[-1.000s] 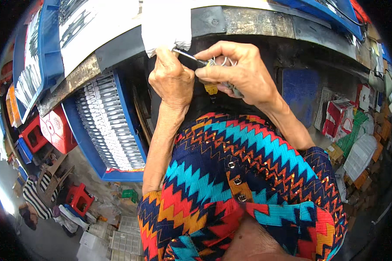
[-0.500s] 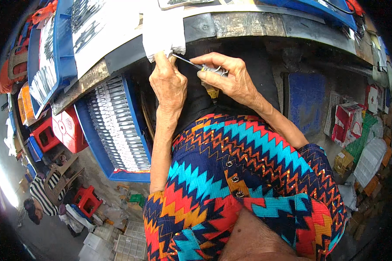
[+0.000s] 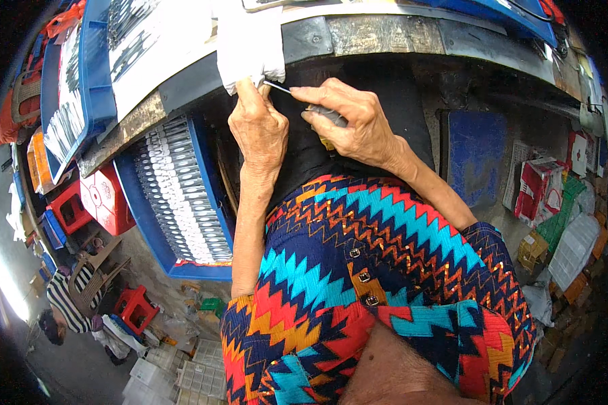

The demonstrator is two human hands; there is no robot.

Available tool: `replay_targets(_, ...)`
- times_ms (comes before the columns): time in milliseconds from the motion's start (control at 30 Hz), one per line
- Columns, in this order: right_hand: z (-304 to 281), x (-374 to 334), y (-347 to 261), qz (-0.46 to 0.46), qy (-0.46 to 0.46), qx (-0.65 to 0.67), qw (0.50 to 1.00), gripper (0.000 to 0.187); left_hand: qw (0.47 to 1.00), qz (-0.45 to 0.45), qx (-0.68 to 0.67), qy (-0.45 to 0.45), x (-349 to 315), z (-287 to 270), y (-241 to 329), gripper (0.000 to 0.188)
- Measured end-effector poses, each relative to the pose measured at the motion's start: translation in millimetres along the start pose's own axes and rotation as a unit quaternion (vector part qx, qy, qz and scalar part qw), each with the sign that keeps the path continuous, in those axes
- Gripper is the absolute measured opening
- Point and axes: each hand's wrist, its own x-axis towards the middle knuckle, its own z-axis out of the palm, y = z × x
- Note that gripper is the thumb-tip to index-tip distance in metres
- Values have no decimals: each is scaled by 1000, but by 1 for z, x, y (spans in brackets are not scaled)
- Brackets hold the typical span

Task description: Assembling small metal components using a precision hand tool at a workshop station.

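A white cloth (image 3: 251, 47), washed out by glare, hangs over the front edge of the table. At its lower end my left hand (image 3: 258, 131) is closed, with thumb and fingertips pinched against the cloth; any small piece between them is hidden. My right hand (image 3: 355, 125) is closed around a slim tool (image 3: 277, 87) with a thin metal shaft and a grey and yellow handle. The shaft points left, its tip at the cloth beside my left fingertips. My fingers cover most of the handle, so its exact kind is unclear.
Below the table at left stands a blue crate (image 3: 199, 271) with rows of dark and white pieces. A blue tray (image 3: 101, 101) of similar strips sits on the table's left end. Red stools (image 3: 136, 312) and a seated person (image 3: 71, 297) are beyond; boxes (image 3: 542, 192) stand at right.
Both hands and the cloth have shifted slightly left. My right hand has turned and closed further over the handle, hiding most of the grey and yellow parts seen before.
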Motion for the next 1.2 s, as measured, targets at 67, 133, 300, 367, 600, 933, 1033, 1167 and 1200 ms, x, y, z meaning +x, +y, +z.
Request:
replay_targets(67,2,-2,-5,-16,3,-48,999,28,1000,7,2,7,-1,1,-2,9)
replay_targets(133,4,-2,-7,-57,21,-137,989,29,1000,12,1,12,-1,1,-2,11)
replay_targets(300,3,-3,-8,-122,45,-259,957,30,1000,16,-4,16,-1,2,-1,11)
replay_targets(367,3,-2,-8,-143,58,-282,947,30,1000,13,-6,18,-1,1,-2,11)
replay_targets(600,2,0,-8,-94,43,-224,969,28,1000,3,11,-11,1,1,0,17)
replay_targets(933,-3,6,-11,-77,-1,-147,986,29,1000,17,-1,9,0,0,-1,12)
replay_targets(1033,-1,3,-10,-93,-23,-185,978,31,1000,6,-13,-3,0,1,-2,11)
replay_targets(1167,1,5,-9,-96,-27,-161,982,32,1000,8,-21,-3,1,2,-5,12)
replay_targets(1200,0,6,-9,-95,-29,-160,982,32,1000,9,-21,3,1,2,-4,11)
